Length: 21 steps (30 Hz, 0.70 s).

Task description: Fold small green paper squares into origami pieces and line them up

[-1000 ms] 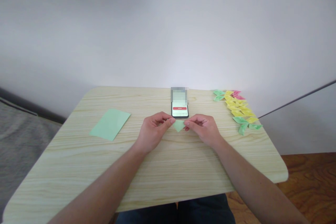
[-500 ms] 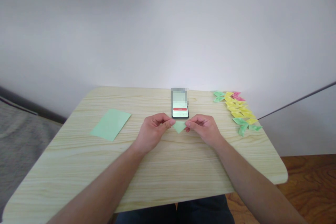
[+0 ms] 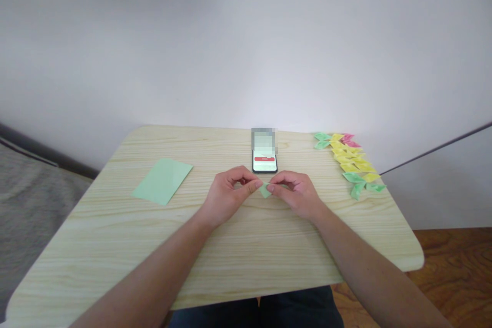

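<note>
A small folded piece of green paper (image 3: 265, 190) is held just above the wooden table (image 3: 230, 261) near its middle. My left hand (image 3: 226, 196) pinches its left side with thumb and forefinger. My right hand (image 3: 294, 194) pinches its right side, and the two sets of fingertips nearly meet. Most of the paper is hidden between the fingers. A phone (image 3: 264, 155) with a lit screen lies flat just beyond my hands.
A flat sheet of green paper (image 3: 162, 180) lies on the table's left part. Several small folded paper shapes (image 3: 351, 162) in green, yellow and pink sit in a row along the far right edge. A white wall stands behind the table.
My hands have come closer together, and the green paper between them shows as a smaller, narrower piece than before. My right hand has shifted left.
</note>
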Tool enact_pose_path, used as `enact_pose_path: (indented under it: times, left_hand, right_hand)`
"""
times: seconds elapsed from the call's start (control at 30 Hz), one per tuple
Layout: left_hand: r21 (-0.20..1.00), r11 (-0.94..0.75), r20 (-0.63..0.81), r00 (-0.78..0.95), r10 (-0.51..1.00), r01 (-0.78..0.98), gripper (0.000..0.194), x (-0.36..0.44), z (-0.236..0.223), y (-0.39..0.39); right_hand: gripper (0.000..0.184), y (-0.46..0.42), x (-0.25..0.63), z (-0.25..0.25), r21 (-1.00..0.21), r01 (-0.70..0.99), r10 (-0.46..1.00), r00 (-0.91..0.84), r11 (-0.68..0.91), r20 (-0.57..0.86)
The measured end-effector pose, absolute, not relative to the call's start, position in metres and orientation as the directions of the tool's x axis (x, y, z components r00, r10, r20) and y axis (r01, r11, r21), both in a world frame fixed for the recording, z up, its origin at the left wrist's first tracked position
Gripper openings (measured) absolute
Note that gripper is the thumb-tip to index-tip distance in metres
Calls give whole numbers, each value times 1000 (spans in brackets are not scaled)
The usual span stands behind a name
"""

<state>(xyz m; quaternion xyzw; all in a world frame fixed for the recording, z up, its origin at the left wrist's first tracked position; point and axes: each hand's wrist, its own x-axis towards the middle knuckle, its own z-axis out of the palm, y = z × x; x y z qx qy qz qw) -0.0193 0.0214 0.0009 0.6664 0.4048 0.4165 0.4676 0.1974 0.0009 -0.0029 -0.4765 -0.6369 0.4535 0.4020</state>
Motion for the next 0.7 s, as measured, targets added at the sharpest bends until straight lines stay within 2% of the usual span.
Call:
enact_pose_path:
  times: [0.1,0.33,0.53,0.7]
  left_hand:
    - [958,-247,197,289,937,146,21,-20,0,21]
    - [971,-226,201,228,953,85,22,-21,0,22]
    - [971,-230,209,226,951,69,22,-21,0,22]
    - [969,-239,220,229,948,55,22,-20,0,22]
  right_hand:
    - [20,2,197,-3,-963,236,975,-208,128,78]
    - [27,1,195,-8,-987,162,970,-238,-5,-44]
    - [23,3,194,-10,-998,48,971,-234,-27,-38]
    - [22,2,192,-9,-999,26,979,-200,-28,-33]
